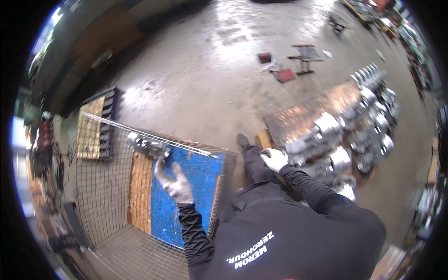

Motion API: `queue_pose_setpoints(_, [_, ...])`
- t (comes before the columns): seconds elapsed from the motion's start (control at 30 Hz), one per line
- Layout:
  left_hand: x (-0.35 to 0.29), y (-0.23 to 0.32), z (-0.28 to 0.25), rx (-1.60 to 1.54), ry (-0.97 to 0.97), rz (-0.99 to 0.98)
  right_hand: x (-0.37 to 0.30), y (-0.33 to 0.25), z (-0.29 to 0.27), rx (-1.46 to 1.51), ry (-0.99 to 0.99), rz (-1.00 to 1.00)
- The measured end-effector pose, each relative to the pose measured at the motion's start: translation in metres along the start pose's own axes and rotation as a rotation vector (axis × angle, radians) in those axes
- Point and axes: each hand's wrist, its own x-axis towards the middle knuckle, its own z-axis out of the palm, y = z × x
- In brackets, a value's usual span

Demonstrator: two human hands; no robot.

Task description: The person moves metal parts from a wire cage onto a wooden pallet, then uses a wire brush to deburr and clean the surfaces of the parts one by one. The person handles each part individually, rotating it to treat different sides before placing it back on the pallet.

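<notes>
My left hand (175,184), in a light grey glove, reaches over a wire mesh cage (105,196) with its fingers apart. Its fingertips are close to one end of a shiny, stepped metal shaft part (149,147) in the cage's far corner; whether they touch it I cannot tell. Blue board (186,196) and a bare wood strip (141,191) line the cage bottom. Beside a stack of similar metal shaft parts (326,126), my gloved right hand (274,159) has its fingers curled in. Nothing shows in that hand, though its underside is hidden.
The metal parts lie on a worn brown board (317,109) to my right. A blue-black pallet (108,123) with a yellowish panel stands beyond the cage at left. Farther off, a small stand (305,53) and a red piece (285,75) lie on the concrete floor (200,79).
</notes>
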Motion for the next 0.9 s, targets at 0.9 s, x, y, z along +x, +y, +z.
queue_pose_setpoints(0.9, [0.010, -0.053, 0.154, 0.491, 0.317, -0.686, 0.374, 0.091, -0.040, 0.197, -0.462, 0.326])
